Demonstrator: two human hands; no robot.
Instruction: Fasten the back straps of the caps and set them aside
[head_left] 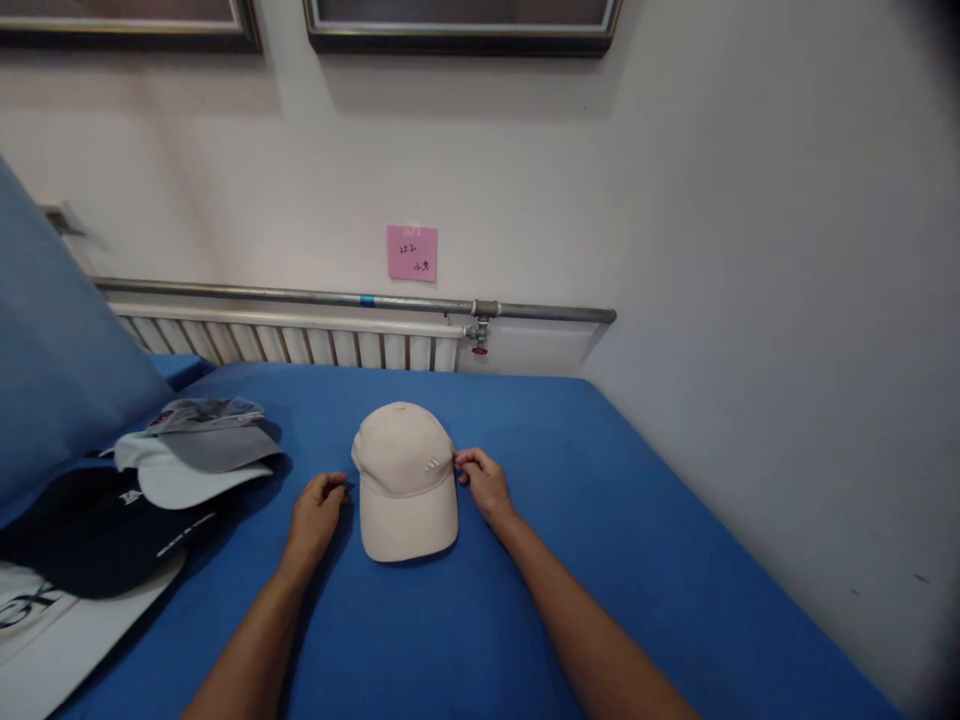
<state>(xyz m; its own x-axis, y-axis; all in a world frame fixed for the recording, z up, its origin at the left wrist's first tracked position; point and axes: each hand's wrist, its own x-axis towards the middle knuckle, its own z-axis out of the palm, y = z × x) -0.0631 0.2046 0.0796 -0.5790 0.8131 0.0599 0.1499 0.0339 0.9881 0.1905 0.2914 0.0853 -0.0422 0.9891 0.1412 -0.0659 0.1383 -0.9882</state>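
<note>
A beige baseball cap (405, 460) lies on the blue-covered table (525, 620), its brim towards me and a small white stripe logo on the front. Just left of it is my left hand (316, 515), fingers loosely bent and apart, with a narrow gap to the cap. On the other side, my right hand (484, 482) reaches the cap's right edge with its fingertips. Its fingers are slightly bent and look apart rather than closed on the fabric. Both palms face inward, and part of each hand's fingers is hidden.
At left lie several caps: a grey cap (221, 445), a pale cap (187, 485), a black cap (97, 535) and a white cap (82, 630). Blue fabric (60, 340) hangs beside them. A radiator (345, 348), a pipe with a valve (481, 330) and walls border the table.
</note>
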